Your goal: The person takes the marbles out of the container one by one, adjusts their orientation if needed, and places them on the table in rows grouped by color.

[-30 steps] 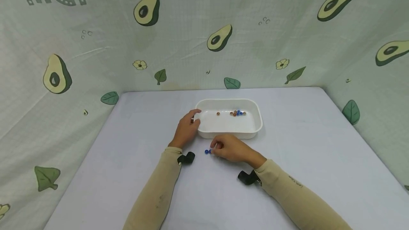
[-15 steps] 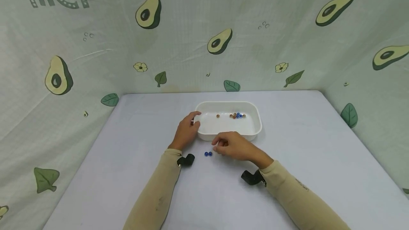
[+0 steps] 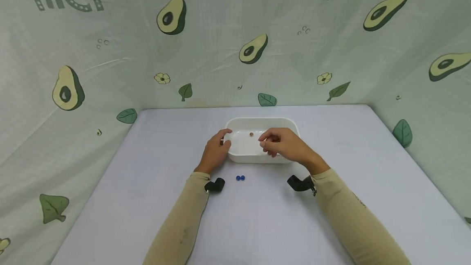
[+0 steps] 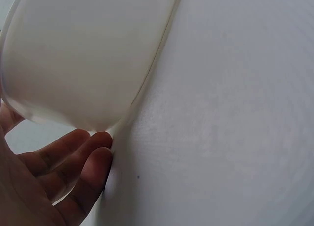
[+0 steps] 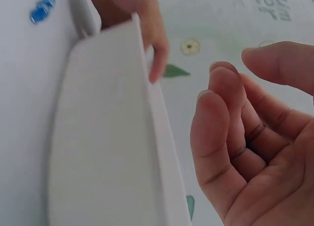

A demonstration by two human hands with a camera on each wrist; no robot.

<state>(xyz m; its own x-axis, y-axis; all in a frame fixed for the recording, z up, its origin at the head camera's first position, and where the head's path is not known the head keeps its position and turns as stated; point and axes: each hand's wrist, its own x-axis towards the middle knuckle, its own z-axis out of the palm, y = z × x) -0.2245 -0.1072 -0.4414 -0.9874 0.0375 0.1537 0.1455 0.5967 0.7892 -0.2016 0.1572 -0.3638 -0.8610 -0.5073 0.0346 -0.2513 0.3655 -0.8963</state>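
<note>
A white plastic tray point(image 3: 245, 159) stands on the table. My left hand point(image 3: 215, 150) holds its left end, thumb on the near side and fingers at the rim; the left wrist view shows curled fingers point(image 4: 93, 172) against the outer wall. Above the tray's right half hovers my right hand point(image 3: 285, 144), fingers bent. In the right wrist view the thumb stands apart from the fingertips point(image 5: 211, 120), with nothing seen between. One amber bead point(image 3: 251, 134) shows inside the tray; the right hand hides the other beads. Two blue beads point(image 3: 240, 178) lie side by side before the tray.
A white cloth covers the table point(image 3: 176, 134). Behind it hangs a pale curtain point(image 3: 213, 19) printed with avocados and leaves. Each wrist carries a small black camera, one at the left cuff point(image 3: 215, 185) and one at the right cuff point(image 3: 301, 183).
My right hand has risen from beside the blue beads and moved away and to the right, over the tray. The two blue beads and my left hand keep their places.
</note>
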